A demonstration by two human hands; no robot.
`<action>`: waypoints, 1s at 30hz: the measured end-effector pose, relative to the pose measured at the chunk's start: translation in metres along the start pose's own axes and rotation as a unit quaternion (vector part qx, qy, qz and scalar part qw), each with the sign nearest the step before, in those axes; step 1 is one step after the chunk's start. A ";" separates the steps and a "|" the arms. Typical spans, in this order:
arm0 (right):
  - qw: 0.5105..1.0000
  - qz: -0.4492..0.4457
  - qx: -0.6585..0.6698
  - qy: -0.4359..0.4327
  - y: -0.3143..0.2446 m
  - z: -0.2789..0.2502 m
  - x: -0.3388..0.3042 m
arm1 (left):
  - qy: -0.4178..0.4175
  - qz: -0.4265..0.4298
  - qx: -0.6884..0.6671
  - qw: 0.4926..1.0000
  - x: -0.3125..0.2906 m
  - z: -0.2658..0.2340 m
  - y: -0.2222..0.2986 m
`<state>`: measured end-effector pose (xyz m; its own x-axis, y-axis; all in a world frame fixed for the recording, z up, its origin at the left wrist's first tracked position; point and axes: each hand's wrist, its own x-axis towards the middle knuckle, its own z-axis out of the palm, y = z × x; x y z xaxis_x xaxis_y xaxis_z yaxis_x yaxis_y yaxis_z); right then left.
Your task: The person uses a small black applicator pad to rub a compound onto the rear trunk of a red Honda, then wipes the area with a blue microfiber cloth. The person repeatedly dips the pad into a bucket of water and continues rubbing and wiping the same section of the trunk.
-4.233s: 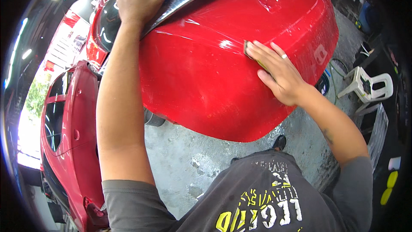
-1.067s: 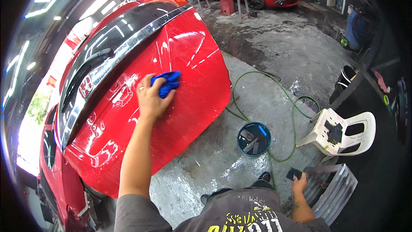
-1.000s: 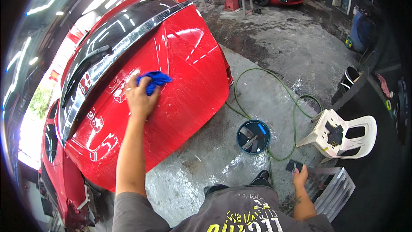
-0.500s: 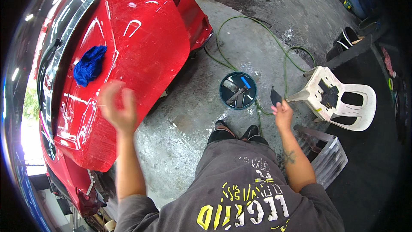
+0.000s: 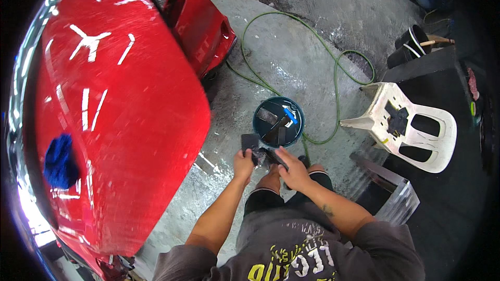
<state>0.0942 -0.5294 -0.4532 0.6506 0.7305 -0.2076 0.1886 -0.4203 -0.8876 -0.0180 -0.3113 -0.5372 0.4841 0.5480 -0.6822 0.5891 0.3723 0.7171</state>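
My left hand [image 5: 242, 166] is closed on a dark, flat rectangular sheet [image 5: 250, 142] that looks like sandpaper, held upright between thumb and fingers. Close by on the right, my right hand [image 5: 296, 170] curls around a dark, narrow piece [image 5: 283, 163]; its kind is mostly hidden by the fingers. Both hands are low in front of my legs, just short of a round dark bucket [image 5: 254, 120] of water. Inside the bucket lie a blue block-like piece [image 5: 290, 116], a greyish rectangular piece [image 5: 267, 116] and dark flat pieces [image 5: 282, 135].
A red car's hood [image 5: 135, 104] fills the left side, with a blue cloth [image 5: 61, 162] on it. A green hose [image 5: 337, 93] loops over the wet concrete floor. On the right, a white plastic chair [image 5: 438, 119] carries dark sheets [image 5: 398, 118]; black buckets [image 5: 400, 57] stand farther back.
My left hand has come off the hood side, down to the bucket, and now holds a sheet. My right hand has moved left to meet it. The view has shifted over the hood.
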 end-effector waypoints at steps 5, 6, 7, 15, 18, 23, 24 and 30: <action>0.989 0.149 -0.009 0.001 0.153 0.048 0.064 | 0.122 0.129 0.286 0.942 0.092 -0.010 -0.033; 0.983 0.184 0.003 -0.004 0.176 0.055 0.079 | 0.103 0.121 0.315 0.936 0.103 0.010 -0.022; 0.975 0.218 0.029 -0.003 0.216 0.077 0.091 | 0.077 0.112 0.346 0.928 0.120 0.032 -0.020; 0.906 0.416 -0.028 0.070 0.345 0.178 0.186 | -0.015 0.297 0.455 0.839 0.296 0.126 -0.144; 0.909 0.412 0.034 0.046 0.398 0.180 0.191 | -0.043 0.215 0.540 0.813 0.337 0.149 -0.167; 0.905 0.424 0.036 0.003 0.431 0.169 0.203 | -0.121 0.009 0.622 0.774 0.355 0.144 -0.170; 0.897 0.437 0.066 0.016 0.406 0.164 0.203 | -0.085 0.024 0.550 0.831 0.344 0.129 -0.167; 0.925 0.318 0.204 0.043 0.310 0.128 0.151 | -0.076 -0.190 0.050 0.978 0.250 0.070 -0.076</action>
<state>0.1567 -0.4802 -0.8123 0.5934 0.3523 -0.7237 -0.5341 -0.5003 -0.6815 0.1038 -0.2552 -0.7721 0.3042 0.2646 -0.9151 0.8016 0.4479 0.3960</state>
